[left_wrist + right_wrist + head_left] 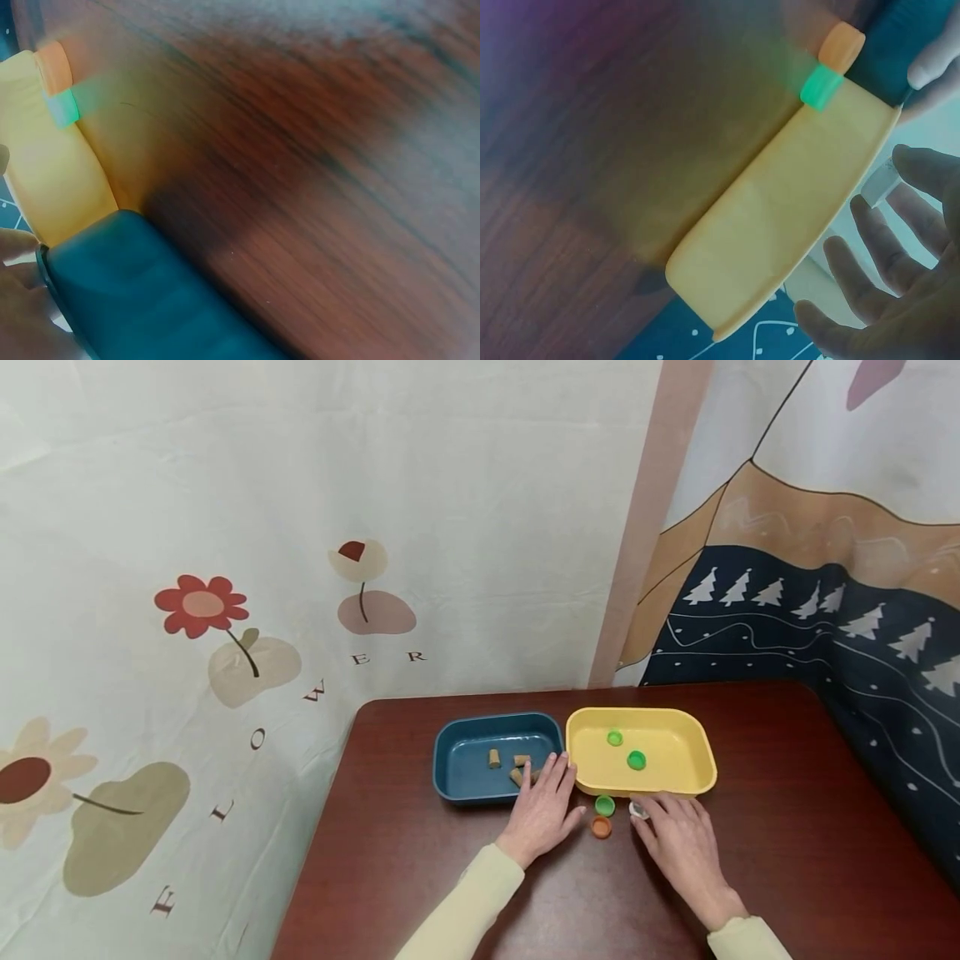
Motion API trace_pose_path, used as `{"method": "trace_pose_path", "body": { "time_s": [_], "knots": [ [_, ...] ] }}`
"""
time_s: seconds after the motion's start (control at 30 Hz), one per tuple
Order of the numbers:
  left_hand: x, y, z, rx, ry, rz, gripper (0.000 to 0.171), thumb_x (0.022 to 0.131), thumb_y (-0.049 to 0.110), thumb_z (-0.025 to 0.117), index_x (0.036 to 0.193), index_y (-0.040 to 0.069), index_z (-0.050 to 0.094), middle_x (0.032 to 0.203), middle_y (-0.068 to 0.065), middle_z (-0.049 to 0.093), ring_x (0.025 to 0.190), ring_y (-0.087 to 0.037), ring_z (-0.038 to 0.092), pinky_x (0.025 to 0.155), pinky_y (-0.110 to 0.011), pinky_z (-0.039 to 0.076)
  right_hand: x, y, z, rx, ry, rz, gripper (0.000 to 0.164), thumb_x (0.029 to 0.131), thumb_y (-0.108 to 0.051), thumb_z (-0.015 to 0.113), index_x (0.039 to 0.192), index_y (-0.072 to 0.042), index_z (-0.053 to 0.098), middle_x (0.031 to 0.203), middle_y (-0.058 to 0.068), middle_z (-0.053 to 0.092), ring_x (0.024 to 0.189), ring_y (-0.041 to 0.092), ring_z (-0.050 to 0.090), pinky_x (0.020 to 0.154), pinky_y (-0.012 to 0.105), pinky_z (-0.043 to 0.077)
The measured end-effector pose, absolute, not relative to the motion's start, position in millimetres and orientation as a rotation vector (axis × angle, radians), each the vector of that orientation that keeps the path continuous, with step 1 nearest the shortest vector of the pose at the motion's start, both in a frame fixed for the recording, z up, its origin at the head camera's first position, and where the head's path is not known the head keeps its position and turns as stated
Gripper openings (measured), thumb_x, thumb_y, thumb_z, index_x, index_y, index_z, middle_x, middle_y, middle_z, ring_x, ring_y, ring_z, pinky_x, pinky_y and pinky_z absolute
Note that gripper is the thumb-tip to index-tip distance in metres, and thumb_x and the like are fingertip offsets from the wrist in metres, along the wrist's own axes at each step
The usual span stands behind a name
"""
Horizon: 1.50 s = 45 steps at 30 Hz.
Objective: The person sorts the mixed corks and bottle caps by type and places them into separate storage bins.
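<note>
In the head view my right hand (684,843) pinches a small white bottle cap (638,810) near the front wall of the yellow tray (641,783). The right wrist view shows this cap (881,182) between thumb and finger. My left hand (542,814) has its fingers fairly straight and rests at the front right corner of the blue tray (468,795). Its fingertips partly cover some corks (517,776) lying in that tray. On the table between my hands are a green bottle cap (604,806) and an orange bottle cap (601,827).
Inside the yellow tray lie two green caps, one farther back (615,738) and one nearer (636,760). The trays stand side by side on a dark red-brown table (390,852). A printed cloth (480,527) hangs behind the table.
</note>
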<state>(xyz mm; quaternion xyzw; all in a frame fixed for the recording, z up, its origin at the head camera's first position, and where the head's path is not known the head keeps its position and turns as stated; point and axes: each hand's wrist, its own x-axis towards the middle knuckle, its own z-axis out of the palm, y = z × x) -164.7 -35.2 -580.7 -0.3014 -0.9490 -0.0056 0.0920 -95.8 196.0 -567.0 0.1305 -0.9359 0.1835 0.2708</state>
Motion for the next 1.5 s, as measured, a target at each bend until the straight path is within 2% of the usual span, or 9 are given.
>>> {"method": "trace_pose_path", "body": {
  "time_s": [0.33,0.53,0.8,1.27,1.5],
  "knots": [
    [-157.6,-43.6,-580.5,-0.877,-2.846,-0.045,0.068,0.105,0.053,0.053,0.159,0.014,0.043,0.167,-0.008,0.034,0.155,-0.025,0.028,0.119,-0.061,0.027,-111.6,200.7,-559.4,0.304,-2.491,0.538,0.037,0.075,-0.008,0.09,0.11,-0.006,0.076,0.097,0.013,0.07,0.097,0.04,0.066,0.088,0.068,0.047],
    [-153.8,-47.5,-582.7,-0.853,-2.799,-0.02,0.067,0.104,0.052,0.055,0.157,0.014,0.046,0.166,-0.009,0.036,0.154,-0.027,0.031,0.117,-0.063,0.031,-123.6,202.1,-554.3,0.313,-2.483,0.57,0.035,0.079,-0.009,0.088,0.111,-0.004,0.076,0.096,0.014,0.071,0.096,0.04,0.066,0.087,0.063,0.047],
    [-149.9,-50.7,-584.4,-0.831,-2.787,-0.009,0.065,0.104,0.053,0.054,0.155,0.014,0.049,0.165,-0.009,0.037,0.154,-0.027,0.031,0.117,-0.063,0.03,-140.3,200.7,-549.9,0.293,-2.521,0.609,0.031,0.084,-0.013,0.084,0.114,-0.005,0.076,0.099,0.016,0.071,0.098,0.039,0.065,0.089,0.063,0.047],
    [-145.9,-53.5,-584.3,-0.825,-2.81,-0.015,0.065,0.104,0.053,0.055,0.155,0.014,0.048,0.166,-0.008,0.036,0.154,-0.027,0.029,0.12,-0.062,0.026,-168.5,190.6,-552.2,0.24,-2.647,0.644,0.036,0.087,-0.015,0.084,0.12,-0.005,0.075,0.107,0.019,0.072,0.102,0.041,0.065,0.091,0.066,0.045],
    [-145.4,-53.2,-582.9,-0.821,-2.826,-0.027,0.065,0.103,0.052,0.056,0.156,0.014,0.048,0.166,-0.008,0.036,0.154,-0.027,0.03,0.119,-0.062,0.026,-184.4,186.9,-551.5,0.216,-2.795,0.64,0.032,0.092,-0.02,0.079,0.121,-0.006,0.076,0.11,0.02,0.072,0.1,0.044,0.066,0.087,0.067,0.046]
  ]
}}
